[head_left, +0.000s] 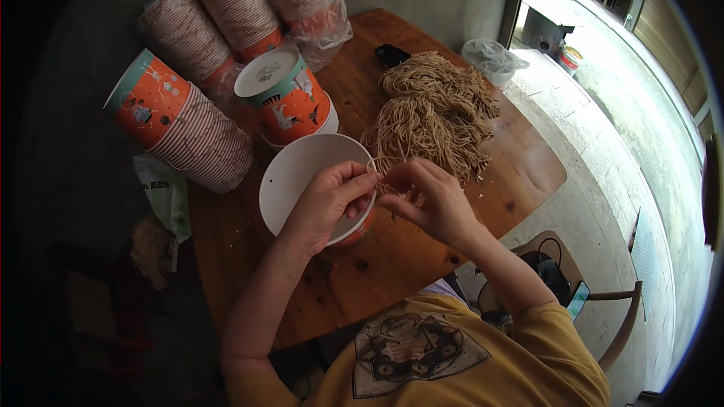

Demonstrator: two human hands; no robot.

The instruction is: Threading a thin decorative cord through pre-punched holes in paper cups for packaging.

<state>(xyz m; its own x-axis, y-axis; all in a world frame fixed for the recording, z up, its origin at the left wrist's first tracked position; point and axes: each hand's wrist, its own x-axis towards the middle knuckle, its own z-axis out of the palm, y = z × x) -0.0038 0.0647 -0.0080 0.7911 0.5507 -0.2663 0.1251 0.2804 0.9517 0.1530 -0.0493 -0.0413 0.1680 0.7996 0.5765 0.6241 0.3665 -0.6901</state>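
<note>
A white-lined paper bucket [292, 173] with an orange outside stands in front of me, its mouth tilted toward me. A small dark hole shows in its left wall. My left hand [332, 200] reaches over the mouth and pinches a thin tan cord [389, 157] at the right rim. Just outside that rim, my right hand [430, 200] has its fingers curled round the cord, thumb toward the bucket. The fingertips partly hide the cord and the rim there. Behind the right hand lies a big heap of tan cords [437, 113].
A stack of orange and green paper buckets [188, 120] leans at the left. Another upside-down stack [283, 98] stands behind my bucket. Plastic-wrapped stacks [234, 4] are at the back. A dark object [392, 55] and a bagged tub [494, 60] sit near the wooden table's [520, 158] far edge.
</note>
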